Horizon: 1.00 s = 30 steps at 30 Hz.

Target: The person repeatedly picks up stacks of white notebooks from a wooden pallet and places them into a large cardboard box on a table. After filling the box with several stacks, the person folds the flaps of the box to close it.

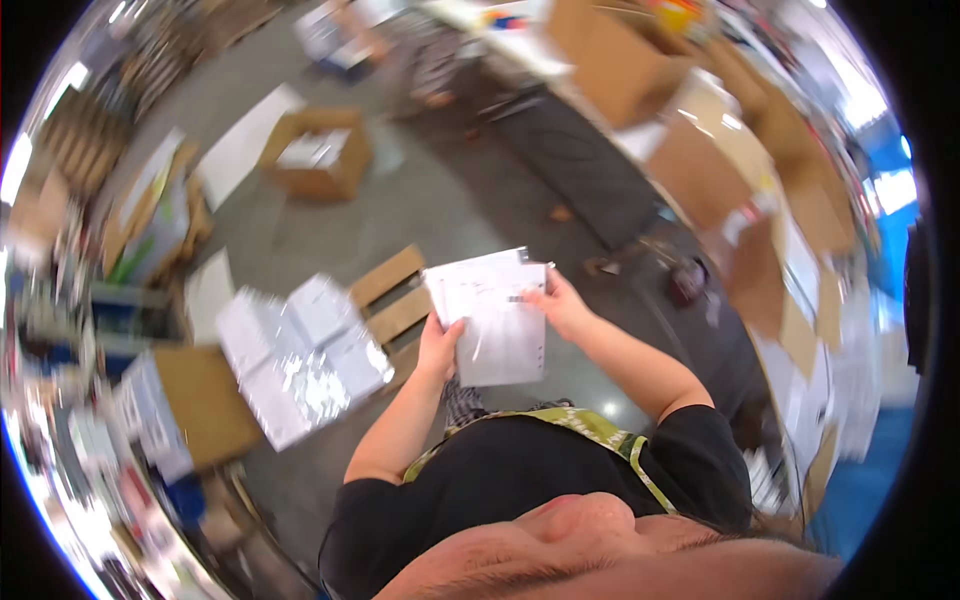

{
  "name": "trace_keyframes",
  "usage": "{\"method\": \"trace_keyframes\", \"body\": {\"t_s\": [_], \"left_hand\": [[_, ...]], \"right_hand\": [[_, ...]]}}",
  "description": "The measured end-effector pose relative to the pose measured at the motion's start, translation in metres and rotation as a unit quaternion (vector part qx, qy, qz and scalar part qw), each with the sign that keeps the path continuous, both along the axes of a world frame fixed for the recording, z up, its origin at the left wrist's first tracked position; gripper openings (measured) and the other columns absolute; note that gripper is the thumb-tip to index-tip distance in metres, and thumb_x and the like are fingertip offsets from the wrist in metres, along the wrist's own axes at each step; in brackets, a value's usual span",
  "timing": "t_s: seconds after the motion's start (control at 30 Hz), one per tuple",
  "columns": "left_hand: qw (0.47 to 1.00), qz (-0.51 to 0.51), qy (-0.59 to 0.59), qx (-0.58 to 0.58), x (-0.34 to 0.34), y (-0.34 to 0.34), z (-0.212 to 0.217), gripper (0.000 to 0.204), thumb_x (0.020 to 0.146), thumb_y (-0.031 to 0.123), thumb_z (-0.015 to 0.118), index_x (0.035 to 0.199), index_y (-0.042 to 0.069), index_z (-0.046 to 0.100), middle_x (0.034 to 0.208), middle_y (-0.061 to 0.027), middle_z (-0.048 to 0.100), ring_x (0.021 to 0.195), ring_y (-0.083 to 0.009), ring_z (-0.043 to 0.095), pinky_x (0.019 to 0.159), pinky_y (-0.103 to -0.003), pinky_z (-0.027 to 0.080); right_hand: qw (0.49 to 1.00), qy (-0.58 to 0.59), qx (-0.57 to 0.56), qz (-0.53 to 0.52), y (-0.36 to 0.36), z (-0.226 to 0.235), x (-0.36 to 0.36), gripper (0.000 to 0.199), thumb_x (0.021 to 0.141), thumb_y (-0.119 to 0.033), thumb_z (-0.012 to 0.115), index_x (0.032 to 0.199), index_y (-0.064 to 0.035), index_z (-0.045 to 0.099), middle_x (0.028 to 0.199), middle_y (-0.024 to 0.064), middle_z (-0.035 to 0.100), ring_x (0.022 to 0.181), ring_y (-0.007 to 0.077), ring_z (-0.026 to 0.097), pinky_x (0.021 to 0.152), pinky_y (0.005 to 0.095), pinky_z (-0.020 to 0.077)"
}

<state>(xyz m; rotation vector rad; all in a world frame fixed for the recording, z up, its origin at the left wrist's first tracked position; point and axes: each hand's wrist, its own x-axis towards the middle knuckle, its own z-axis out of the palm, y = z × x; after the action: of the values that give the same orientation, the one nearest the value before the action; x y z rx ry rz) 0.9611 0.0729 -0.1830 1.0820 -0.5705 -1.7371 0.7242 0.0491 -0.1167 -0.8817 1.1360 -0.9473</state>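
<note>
A small stack of white printed sheets (pixel 502 345), which looks to be in clear plastic sleeves, is held up in front of my body. My left hand (pixel 437 345) grips its left edge, thumb on top and fingers underneath. On the upper right edge, my right hand (pixel 562 305) pinches the sheets, with its fingers over the printed face. The sheets are slightly fanned at the top left. How many there are cannot be made out.
Shiny plastic-wrapped white packs (pixel 305 355) rest by a wooden pallet (pixel 395 290) on the left. An open cardboard box (pixel 318 178) stands farther off on the floor. Along the right runs a table with large cartons (pixel 705 175). A dark mat (pixel 570 150) lies beside it. Another person (pixel 430 65) is blurred at the back.
</note>
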Motion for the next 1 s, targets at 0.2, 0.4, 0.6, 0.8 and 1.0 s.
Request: {"method": "trace_keyframes", "body": {"t_s": [0.2,0.4,0.6,0.8,1.0], "left_hand": [[0.964,-0.166,0.145,-0.145,-0.226,0.06,0.069,0.051,0.094,0.014,0.064,0.136,0.002,0.038,0.13,-0.0128,0.054,0.118,-0.0267,0.056,0.102,-0.042,0.047],[0.933,-0.302,0.088,-0.176,-0.428,0.133,0.116,0.035,0.103,0.019,0.049,0.134,0.004,0.041,0.129,-0.0098,0.055,0.115,-0.022,0.056,0.099,-0.038,0.047],[0.87,-0.413,0.084,-0.254,-0.547,0.121,0.145,0.032,0.104,0.021,0.048,0.13,0.003,0.043,0.123,-0.0079,0.058,0.109,-0.0147,0.056,0.097,-0.031,0.045],[0.882,-0.423,0.011,-0.207,-0.646,0.044,0.199,0.052,0.102,0.01,0.043,0.149,0.004,0.022,0.138,-0.0183,0.047,0.119,-0.0273,0.055,0.098,-0.041,0.05],[0.887,-0.402,-0.011,-0.225,-0.782,-0.015,0.211,0.059,0.099,0.007,0.046,0.151,0.005,0.018,0.138,-0.0206,0.047,0.12,-0.0291,0.055,0.096,-0.042,0.05]], "right_hand": [[0.974,0.156,-0.089,-0.138,0.189,0.017,-0.19,0.068,0.088,-0.015,0.072,0.143,-0.0016,0.033,0.132,0.0124,0.053,0.124,0.019,0.049,0.106,0.0354,0.0387],[0.874,0.186,-0.186,-0.408,0.334,0.057,-0.327,0.056,0.092,-0.011,0.065,0.139,-0.0002,0.035,0.129,0.011,0.053,0.12,0.0183,0.05,0.105,0.033,0.0381],[0.771,0.168,-0.233,-0.568,0.422,0.085,-0.418,0.039,0.094,0.002,0.059,0.129,-0.0034,0.045,0.125,0.0069,0.052,0.117,0.014,0.047,0.104,0.0291,0.0366],[0.709,0.219,-0.212,-0.636,0.463,0.134,-0.532,0.052,0.093,0.0,0.06,0.14,-0.0015,0.038,0.128,0.0117,0.055,0.115,0.0167,0.054,0.099,0.0306,0.0437],[0.732,0.198,-0.154,-0.633,0.395,0.184,-0.679,0.057,0.092,-0.005,0.061,0.143,0.001,0.036,0.127,0.0157,0.056,0.111,0.021,0.059,0.093,0.0335,0.05]]}}
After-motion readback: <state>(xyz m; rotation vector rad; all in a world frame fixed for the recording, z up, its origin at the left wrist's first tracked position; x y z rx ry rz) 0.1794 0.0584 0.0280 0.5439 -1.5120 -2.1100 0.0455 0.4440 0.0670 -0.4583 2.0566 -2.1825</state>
